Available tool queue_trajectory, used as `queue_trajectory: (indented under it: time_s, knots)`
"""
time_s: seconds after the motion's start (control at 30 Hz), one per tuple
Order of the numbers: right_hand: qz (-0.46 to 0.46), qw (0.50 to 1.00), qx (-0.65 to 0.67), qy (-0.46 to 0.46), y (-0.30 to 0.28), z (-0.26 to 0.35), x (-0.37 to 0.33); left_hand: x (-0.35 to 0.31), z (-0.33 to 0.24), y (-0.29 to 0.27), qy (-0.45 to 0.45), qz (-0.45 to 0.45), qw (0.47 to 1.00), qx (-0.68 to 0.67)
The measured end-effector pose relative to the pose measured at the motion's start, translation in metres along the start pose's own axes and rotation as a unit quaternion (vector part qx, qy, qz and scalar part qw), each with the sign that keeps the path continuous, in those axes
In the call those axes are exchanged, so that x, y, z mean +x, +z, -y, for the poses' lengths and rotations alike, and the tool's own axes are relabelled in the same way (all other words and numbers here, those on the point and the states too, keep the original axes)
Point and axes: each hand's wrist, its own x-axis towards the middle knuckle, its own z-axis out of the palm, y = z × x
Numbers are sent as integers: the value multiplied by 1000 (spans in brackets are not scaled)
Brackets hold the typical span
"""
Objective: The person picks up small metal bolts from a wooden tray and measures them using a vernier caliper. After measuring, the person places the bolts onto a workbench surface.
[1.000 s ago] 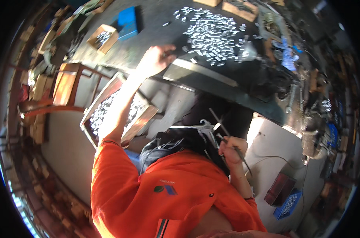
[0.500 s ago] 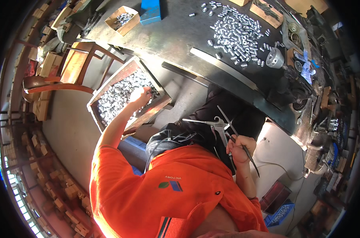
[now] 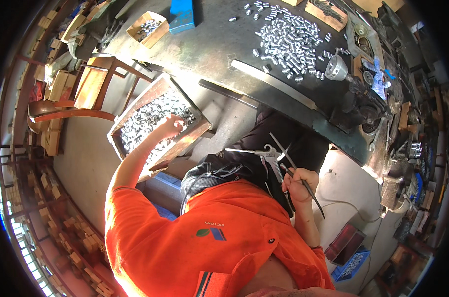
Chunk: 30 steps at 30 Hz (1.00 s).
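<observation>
My left hand (image 3: pixel 169 126) reaches down into a wooden box (image 3: pixel 195 132) full of small silver metal cylinders, its fingers curled among the parts; I cannot see whether it holds any. My right hand (image 3: pixel 299 184) rests over my lap, closed on a thin dark rod (image 3: pixel 297 173) that slants up to the left. A metal air blow gun (image 3: pixel 264 154) lies on my lap just left of that hand. On the dark workbench (image 3: pixel 219 44) above, a heap of silver cylinders (image 3: pixel 289 40) is spread out.
A wooden chair (image 3: pixel 88 91) stands left of the box. On the bench are a small wooden box of parts (image 3: pixel 148 28), a blue box (image 3: pixel 181 14), a long metal strip (image 3: pixel 274 84) and a bench machine (image 3: pixel 368 109) at the right edge. Blue crate (image 3: pixel 352 265) sits on the floor.
My left hand came off the bench top, down and left into the wooden box of cylinders. My right hand stays on the rod over my lap.
</observation>
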Motion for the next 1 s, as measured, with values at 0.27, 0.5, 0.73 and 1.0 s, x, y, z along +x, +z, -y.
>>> queue_trajectory:
  time_s: [0.27,0.5,0.73,1.0]
  knots:
    - [1,1000,25,8,3,-1,1,-22,-24,-23,8,-17,998,56]
    - [14,996,-75,-43,-6,-20,-1,-61,-107,-64,104,-125,968,-190]
    - [29,979,-156,-128,13,3,17,-87,-228,-26,230,167,758,-588]
    - [27,984,-130,-117,4,11,20,-82,-277,23,98,378,621,-679]
